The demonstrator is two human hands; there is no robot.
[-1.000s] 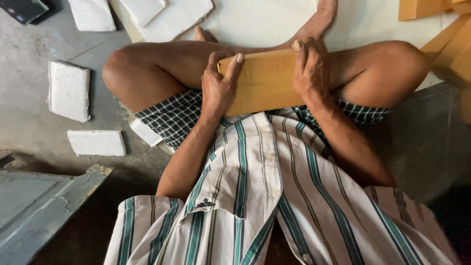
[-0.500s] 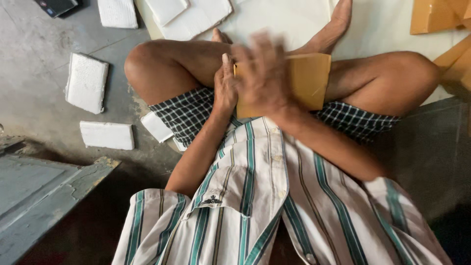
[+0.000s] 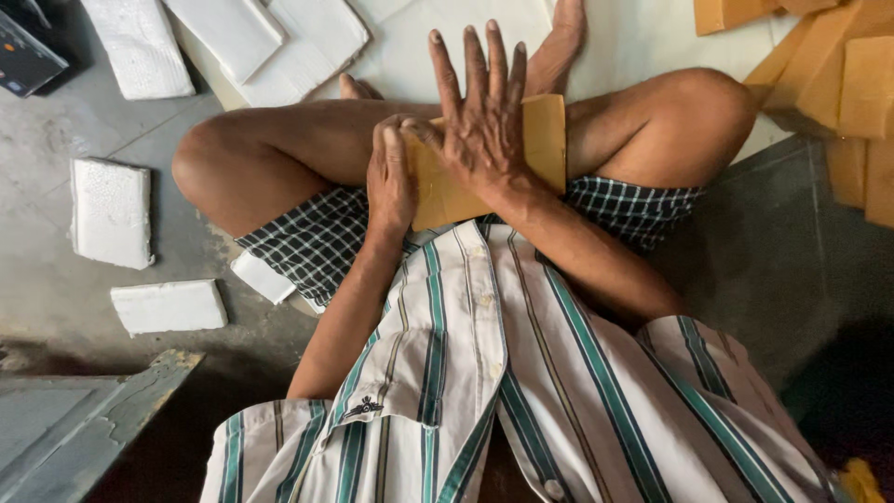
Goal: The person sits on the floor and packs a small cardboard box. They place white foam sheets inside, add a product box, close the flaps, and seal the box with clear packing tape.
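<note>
We note the right hand [image 3: 480, 112] covers much of the tan board [image 3: 545, 140]; its lower edge is hidden behind the shirt [image 3: 521, 391]. Tan blocks [image 3: 861, 88] run off frame at right.

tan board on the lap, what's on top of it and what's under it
The right hand lies flat on the board, fingers spread. The left hand grips its left edge. Under it are the crossed legs; the board's middle and the lap beneath are covered.
</note>
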